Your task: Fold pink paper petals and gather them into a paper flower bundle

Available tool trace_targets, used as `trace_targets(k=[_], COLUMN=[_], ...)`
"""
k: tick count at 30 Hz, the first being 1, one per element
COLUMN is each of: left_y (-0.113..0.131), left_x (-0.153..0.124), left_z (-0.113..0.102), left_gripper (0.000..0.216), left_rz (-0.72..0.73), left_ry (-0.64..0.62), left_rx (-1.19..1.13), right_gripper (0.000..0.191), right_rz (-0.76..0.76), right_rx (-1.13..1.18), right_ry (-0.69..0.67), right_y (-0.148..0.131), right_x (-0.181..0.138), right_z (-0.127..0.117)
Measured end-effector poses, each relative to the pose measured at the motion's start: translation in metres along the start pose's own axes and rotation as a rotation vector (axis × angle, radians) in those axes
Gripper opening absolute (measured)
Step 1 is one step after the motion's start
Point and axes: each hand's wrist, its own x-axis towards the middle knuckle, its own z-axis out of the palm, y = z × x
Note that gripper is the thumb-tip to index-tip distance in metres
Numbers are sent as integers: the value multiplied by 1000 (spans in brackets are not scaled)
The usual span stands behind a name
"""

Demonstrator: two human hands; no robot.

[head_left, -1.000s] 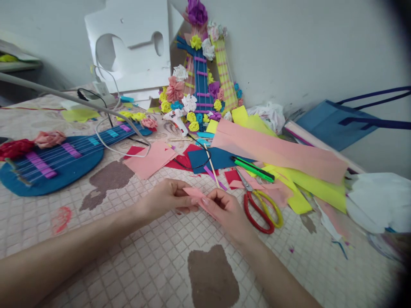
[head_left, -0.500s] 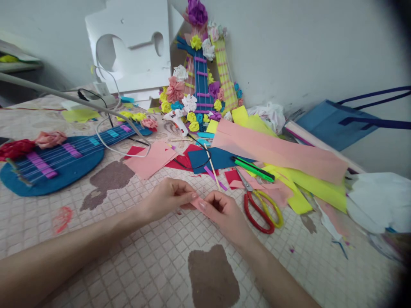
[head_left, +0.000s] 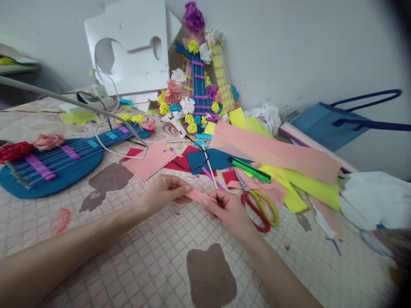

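A narrow folded strip of pink crepe paper (head_left: 199, 196) is stretched between my hands, a little above the table. My left hand (head_left: 167, 190) pinches its left end between thumb and fingers. At the other end, my right hand (head_left: 229, 209) grips the strip the same way. Scissors (head_left: 257, 205) with one red and one yellow handle lie just right of my right hand. Behind my hands are a cut pink paper piece (head_left: 146, 162), a dark blue sheet (head_left: 202, 160) and a thin wooden stick (head_left: 208, 164).
A blue paper guitar (head_left: 70, 167) with paper flowers lies at left. A white glue gun (head_left: 175, 124) stands before several decorated guitars at the wall. A green cutter (head_left: 252, 169) rests among pink and yellow sheets. A cable (head_left: 128, 124) crosses the left side; a blue bag (head_left: 330, 124) sits right.
My hands have moved slightly apart, so more of the pink strip shows between them. The view has shifted a little; the things on the table stay put.
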Motion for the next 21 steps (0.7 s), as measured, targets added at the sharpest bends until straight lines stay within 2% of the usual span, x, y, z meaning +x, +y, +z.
trace_targets(k=[3, 7, 9, 13, 15, 17, 19, 21], left_y=[0, 2, 2, 3, 5, 9, 15, 22], left_x=[2, 1, 1, 6, 9, 10, 7, 3], left_z=[-1, 2, 2, -9, -16, -16, -10, -2], left_gripper=[28, 31, 32, 38, 41, 39, 34, 26], left_rz=[7, 91, 43, -64, 24, 191, 323, 371], left_ry=[-54, -80, -88, -140, -59, 13, 5, -35], left_rx=[35, 192, 193, 25, 47, 172, 359, 524], right_gripper=[25, 25, 26, 27, 26, 24, 22, 20], right_rz=[-21, -14, -18, -3, 4, -21, -68, -111], right_rx=[-67, -20, 13, 36, 26, -15, -75, -130], right_ry=[19, -2, -12, 32, 40, 29, 15, 15], right_y=[-1, 0, 1, 3, 3, 2, 2, 3], right_x=[-1, -2, -2, 0, 0, 0, -1, -2], right_z=[-1, -1, -2, -7, -10, -10, -9, -8])
